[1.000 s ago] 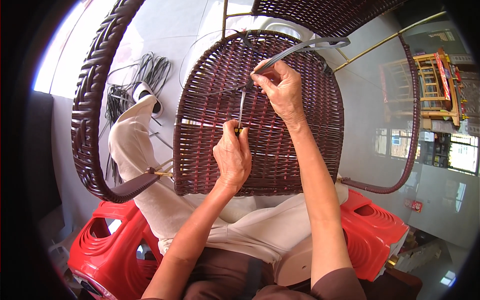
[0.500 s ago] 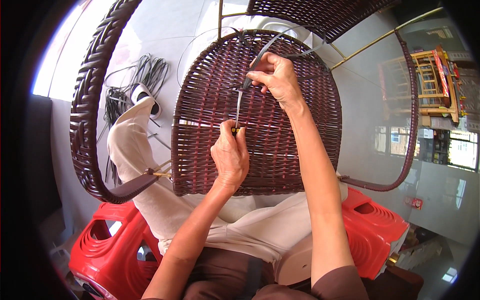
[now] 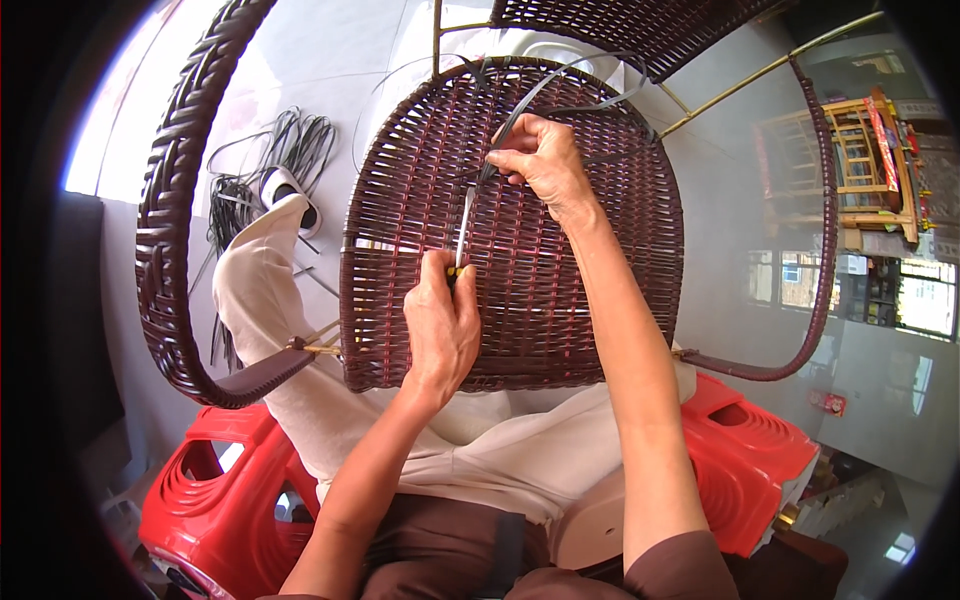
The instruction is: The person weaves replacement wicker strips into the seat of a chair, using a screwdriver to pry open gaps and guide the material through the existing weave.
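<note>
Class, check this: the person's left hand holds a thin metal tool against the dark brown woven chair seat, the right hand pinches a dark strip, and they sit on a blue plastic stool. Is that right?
Not quite. The plastic stool is red, not blue, as the head view shows. The left hand does hold the thin metal tool against the dark brown woven chair seat, and the right hand pinches the dark strip.

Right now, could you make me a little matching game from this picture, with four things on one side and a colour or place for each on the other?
Things:
1. woven seat panel
2. stool
3. left hand
4. right hand

Colour or place:
A. red
B. near the panel's top, pinching a dark strip
C. dark brown
D. at the panel's middle, gripping a thin metal tool

Pairs: 1-C, 2-A, 3-D, 4-B
</note>
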A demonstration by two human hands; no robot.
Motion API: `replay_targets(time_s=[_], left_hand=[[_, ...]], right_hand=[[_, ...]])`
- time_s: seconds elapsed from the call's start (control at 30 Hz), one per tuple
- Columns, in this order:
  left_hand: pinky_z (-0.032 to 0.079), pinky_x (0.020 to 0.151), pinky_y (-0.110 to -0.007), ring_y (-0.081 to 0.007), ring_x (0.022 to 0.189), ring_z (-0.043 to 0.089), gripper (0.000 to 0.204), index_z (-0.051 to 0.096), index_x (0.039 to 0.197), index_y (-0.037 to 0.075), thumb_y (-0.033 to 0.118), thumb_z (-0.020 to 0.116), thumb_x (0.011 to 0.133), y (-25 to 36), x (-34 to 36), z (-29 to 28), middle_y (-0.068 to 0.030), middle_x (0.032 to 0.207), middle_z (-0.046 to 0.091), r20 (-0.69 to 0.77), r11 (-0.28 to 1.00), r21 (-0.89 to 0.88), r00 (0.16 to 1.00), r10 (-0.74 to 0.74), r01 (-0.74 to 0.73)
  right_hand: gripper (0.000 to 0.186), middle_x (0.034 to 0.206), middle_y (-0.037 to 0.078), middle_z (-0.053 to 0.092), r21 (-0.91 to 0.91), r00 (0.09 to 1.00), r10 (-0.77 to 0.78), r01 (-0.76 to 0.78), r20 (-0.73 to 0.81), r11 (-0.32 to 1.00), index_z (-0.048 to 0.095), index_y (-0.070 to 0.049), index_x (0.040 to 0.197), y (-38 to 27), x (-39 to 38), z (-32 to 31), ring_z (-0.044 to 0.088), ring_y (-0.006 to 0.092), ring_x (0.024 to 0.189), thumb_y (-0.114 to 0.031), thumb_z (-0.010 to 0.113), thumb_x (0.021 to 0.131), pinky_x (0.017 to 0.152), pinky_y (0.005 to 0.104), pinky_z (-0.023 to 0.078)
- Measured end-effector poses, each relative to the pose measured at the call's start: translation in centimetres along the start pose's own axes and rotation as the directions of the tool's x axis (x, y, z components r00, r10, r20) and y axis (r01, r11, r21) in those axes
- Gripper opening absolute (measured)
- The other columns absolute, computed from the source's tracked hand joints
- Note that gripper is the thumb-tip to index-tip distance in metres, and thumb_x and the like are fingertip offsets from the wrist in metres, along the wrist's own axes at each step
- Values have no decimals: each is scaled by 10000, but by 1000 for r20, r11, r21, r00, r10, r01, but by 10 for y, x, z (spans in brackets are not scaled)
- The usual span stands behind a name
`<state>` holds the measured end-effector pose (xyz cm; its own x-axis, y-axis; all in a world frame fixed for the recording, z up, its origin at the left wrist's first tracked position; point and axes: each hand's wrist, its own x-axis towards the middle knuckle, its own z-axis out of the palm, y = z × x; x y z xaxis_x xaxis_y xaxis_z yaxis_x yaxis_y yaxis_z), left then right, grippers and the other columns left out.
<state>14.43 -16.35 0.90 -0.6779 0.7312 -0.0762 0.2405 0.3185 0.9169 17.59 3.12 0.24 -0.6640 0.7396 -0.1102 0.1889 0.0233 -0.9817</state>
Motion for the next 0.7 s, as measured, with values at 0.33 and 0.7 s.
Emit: replay_targets(time_s=[0.33,0.7], left_hand=[[368,434,-334,-215,434,480,116,471,870,-31,73,518,853,-1,-1,-16,-148,556,521,79,995,96,997,10,-18],[374,440,-362,-287,442,494,117,472,869,-31,76,515,848,8,7,-19,-177,575,528,124,990,135,992,15,-32]], right_hand=[[141,694,50,639,2,1000,4,-4,-3,1000,601,-31,747,3,2,1,584,88,574,59,669,662,466,193,474],[157,690,46,638,15,1000,3,-3,-6,1000,604,-30,754,7,2,0,586,93,576,58,680,649,470,204,479]])
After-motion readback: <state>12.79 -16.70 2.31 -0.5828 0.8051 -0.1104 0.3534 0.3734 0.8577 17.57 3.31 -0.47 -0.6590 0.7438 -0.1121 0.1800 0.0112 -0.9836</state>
